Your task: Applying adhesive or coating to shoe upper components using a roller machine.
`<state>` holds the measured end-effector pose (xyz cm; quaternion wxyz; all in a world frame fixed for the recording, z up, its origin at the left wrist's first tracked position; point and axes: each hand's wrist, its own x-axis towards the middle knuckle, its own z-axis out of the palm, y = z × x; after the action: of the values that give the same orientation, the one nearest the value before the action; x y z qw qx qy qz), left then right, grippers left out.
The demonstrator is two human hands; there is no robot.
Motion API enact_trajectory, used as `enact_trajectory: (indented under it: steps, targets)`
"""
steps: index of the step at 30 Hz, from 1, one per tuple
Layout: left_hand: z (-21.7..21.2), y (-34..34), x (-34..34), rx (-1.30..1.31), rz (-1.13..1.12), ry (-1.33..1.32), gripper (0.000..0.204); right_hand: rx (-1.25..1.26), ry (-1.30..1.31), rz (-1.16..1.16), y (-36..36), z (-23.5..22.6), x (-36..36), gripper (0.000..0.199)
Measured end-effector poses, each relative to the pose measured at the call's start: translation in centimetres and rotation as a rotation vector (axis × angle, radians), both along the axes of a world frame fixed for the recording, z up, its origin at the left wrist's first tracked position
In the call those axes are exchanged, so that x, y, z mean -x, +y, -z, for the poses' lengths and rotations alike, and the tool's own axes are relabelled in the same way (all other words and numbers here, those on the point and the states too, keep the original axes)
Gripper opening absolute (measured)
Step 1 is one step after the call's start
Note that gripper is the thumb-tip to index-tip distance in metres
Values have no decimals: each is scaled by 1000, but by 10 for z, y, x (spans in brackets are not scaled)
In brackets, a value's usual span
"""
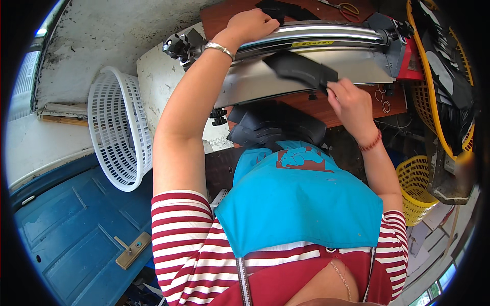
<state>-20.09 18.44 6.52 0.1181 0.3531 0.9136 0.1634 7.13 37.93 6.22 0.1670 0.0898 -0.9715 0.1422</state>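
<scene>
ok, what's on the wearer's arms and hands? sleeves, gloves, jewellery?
Both hands are bare, no gloves. The left hand has a silver metal bracelet at the wrist; the right hand has a thin red cord bracelet. Forearms are uncovered; short red-and-white striped sleeves end above the elbows.

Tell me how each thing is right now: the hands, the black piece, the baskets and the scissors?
Left hand: closed over the machine's silver bar.
Right hand: pinching the black piece.
Black piece: lifted, tilted, over the metal plate.
Black pile: stacked by the apron.
White basket: tipped on its side, nothing in it.
Yellow basket: upright.
Scissors: lying flat on the table.
</scene>
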Motion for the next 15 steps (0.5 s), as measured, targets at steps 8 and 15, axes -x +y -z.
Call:
enact_trajectory:
  steps: [8,15]
  targets:
    - [-10,8,-1,-97,-148,-54,30,167,-2,-344,-37,80,0,22]
    - [-47,15,8,-430,-322,-196,19,240,-305,-306,-67,176,-20,22]
